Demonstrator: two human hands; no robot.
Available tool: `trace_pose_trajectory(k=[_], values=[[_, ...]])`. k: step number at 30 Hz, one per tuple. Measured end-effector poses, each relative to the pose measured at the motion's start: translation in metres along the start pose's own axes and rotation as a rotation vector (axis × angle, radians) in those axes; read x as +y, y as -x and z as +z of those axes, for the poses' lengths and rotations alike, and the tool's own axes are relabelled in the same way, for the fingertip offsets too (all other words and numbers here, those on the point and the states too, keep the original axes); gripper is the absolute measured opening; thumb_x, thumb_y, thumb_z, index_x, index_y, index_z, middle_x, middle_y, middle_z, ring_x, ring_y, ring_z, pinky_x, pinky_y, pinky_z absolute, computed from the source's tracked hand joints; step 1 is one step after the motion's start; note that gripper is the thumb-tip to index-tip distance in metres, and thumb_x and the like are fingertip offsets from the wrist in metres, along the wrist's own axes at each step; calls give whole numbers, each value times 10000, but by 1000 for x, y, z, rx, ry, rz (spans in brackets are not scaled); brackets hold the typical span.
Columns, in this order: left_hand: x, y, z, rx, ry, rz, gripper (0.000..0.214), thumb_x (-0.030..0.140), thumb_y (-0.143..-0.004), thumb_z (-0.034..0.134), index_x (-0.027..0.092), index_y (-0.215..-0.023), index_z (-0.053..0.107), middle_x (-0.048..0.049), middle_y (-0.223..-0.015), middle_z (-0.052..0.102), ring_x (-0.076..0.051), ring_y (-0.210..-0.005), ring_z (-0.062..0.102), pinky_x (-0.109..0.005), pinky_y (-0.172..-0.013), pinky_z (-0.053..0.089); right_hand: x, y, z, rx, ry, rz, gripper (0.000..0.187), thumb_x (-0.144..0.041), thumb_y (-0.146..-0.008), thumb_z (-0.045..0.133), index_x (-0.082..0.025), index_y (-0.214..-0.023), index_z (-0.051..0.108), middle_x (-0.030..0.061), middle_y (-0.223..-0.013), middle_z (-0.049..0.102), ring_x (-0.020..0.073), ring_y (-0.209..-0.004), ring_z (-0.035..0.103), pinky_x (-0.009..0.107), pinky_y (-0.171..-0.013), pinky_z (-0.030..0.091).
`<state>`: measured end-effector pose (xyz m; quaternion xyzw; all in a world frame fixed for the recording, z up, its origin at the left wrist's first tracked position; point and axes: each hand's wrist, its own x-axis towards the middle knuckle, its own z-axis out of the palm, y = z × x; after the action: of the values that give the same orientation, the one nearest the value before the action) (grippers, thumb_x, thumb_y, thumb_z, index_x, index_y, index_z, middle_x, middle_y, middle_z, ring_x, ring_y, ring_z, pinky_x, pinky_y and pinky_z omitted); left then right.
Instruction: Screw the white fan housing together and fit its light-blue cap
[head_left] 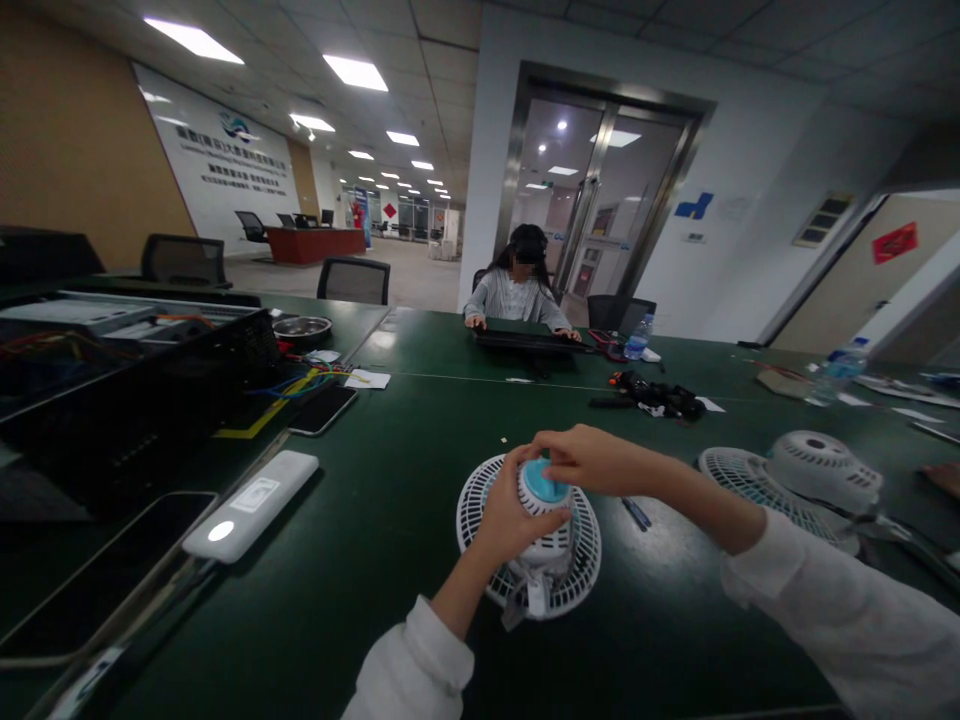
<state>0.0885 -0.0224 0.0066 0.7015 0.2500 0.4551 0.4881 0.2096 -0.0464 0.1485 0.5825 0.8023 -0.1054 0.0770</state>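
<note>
A dark green worktop [360, 600] fills the lower view, and across it a person [517, 285] sits with both hands on a flat black device [529, 342]. On the left stands an open black case [127, 390], with coloured wires [304, 382] spilling out beside a steel bowl [301, 330]. A dark tablet [97, 570], a white slab-shaped device [251, 505] and a phone [322, 410] lie nearby. To the right, a second fan [784, 490] lies near a black tangle of cables [656, 395], and a water bottle [639, 338] stands farther off.

The white fan [532, 560] lies on the worktop directly in front of the wearer, its round grille flat and its motor housing upright. The left hand [506, 510] has its grip clamped around the housing. The right hand [592, 460] reaches over the teal cap [544, 483], its fingers [570, 447] on top; whether that grip is clamped, I cannot tell. A slim blue tool [636, 513] lies just beside the grille.
</note>
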Motion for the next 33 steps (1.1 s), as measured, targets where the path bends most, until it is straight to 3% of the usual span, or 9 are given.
trace_pose_trajectory(k=[5, 19, 23, 28, 33], values=[[1, 0, 0, -9, -6, -24, 718, 291, -636, 744, 208, -1231, 350, -80, -1165, 520, -264, -1068, 512, -437, -950, 371, 8, 5, -7, -21, 94, -189, 288, -234, -759, 638, -160, -1036, 615, 73, -969, 637, 208, -923, 561, 316, -795, 413], [-1, 0, 1, 20, 10, 33, 681, 272, -638, 739, 197, -1207, 373, -69, -1152, 525, -239, -1044, 527, -386, -916, 403, 0, 3, -2, 47, 293, -180, 281, -289, -786, 619, -200, -1052, 600, 66, -933, 668, 230, -868, 605, 320, -708, 442], [-1, 0, 1, 9, 20, 34, 679, 267, -647, 734, 195, -1216, 371, -76, -1167, 524, -243, -1062, 521, -392, -924, 402, -9, 0, 4, 83, 379, -92, 265, -322, -824, 557, -205, -1057, 607, 74, -920, 690, 249, -847, 636, 344, -703, 452], [-4, 0, 2, 23, -2, 32, 728, 260, -624, 751, 201, -1234, 360, -85, -1224, 497, -260, -1119, 492, -416, -966, 375, -23, -6, 22, 165, 434, 128, 374, -261, -918, 329, -119, -871, 672, 156, -771, 685, 277, -741, 656, 347, -597, 452], [-5, 0, 2, 21, -4, 21, 752, 288, -606, 763, 207, -1239, 364, -86, -1226, 492, -267, -1115, 490, -431, -965, 374, -26, -11, 24, 206, 418, 233, 362, -236, -905, 346, -118, -813, 676, 161, -737, 672, 277, -699, 656, 321, -534, 433]])
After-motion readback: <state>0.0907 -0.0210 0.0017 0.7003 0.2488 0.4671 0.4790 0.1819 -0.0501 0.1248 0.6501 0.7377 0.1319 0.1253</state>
